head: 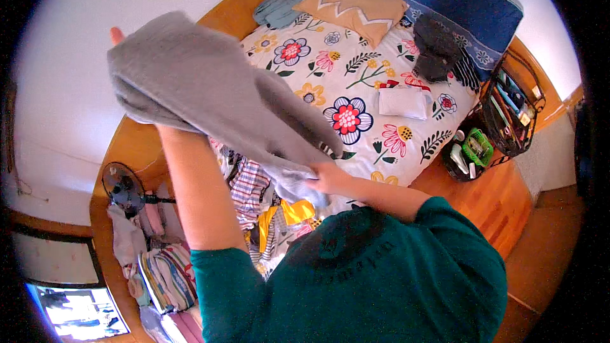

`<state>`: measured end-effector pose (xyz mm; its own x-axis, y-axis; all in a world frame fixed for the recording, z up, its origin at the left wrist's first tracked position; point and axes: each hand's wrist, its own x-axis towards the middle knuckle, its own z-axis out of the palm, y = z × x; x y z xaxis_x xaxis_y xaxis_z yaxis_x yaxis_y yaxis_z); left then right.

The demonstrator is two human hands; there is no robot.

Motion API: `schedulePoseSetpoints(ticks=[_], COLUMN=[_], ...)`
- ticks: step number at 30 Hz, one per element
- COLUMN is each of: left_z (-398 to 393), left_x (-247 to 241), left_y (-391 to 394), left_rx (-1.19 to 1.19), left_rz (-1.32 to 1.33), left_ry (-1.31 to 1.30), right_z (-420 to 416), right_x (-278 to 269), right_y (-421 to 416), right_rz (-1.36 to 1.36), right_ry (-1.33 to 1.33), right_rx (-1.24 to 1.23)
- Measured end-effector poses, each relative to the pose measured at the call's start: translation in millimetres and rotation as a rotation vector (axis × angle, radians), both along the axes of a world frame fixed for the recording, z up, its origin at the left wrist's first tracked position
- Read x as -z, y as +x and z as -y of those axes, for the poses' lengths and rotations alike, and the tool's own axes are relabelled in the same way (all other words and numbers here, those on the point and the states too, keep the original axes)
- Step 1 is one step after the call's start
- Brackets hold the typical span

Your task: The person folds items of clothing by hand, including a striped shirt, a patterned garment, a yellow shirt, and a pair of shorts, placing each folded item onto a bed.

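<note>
A grey cloth garment [205, 76] is stretched in the air between my arms, above the bed. My left hand [116, 36] is mostly hidden inside or behind its raised upper end; only a fingertip shows at the edge, so its grip cannot be made out. At the lower end, my right hand [329, 178] grips the garment's edge. Beneath it, a plaid garment [249, 185] and a yellow cloth [298, 212] lie in a pile of clothes on the floral bedspread [352, 147].
A folded white cloth [404, 102], a dark garment [434, 47], an orange pillow [357, 7] and a blue-grey cloth [281, 4] lie on the bed. A black rack [512, 109] with a green basket [478, 146] stands right. A fan [123, 188] and folded fabrics [167, 276] are left.
</note>
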<state>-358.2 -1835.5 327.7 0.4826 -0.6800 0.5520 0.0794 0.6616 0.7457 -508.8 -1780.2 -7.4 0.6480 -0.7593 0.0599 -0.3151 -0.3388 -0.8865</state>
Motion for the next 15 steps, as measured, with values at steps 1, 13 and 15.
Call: schedulePoseSetpoints(ticks=[1, 13, 15], left_z=[5.4, 84.9, 79.3], left_x=[2.4, 32.2, 16.9], left_y=[16.4, 107.4, 105.0], left_rx=[0.035, 0.200, 0.185], left_rz=[0.006, 0.241, 0.262], left_ry=[0.030, 0.333, 0.317], right_z=[-0.5, -56.7, -50.3], right_x=[4.1, 32.5, 21.9], right_y=[-22.1, -180.0, -177.5], right_rz=[-0.048, 0.030, -0.024], right_ry=[0.059, 0.054, -0.027], right_rx=[0.027, 0.352, 0.331])
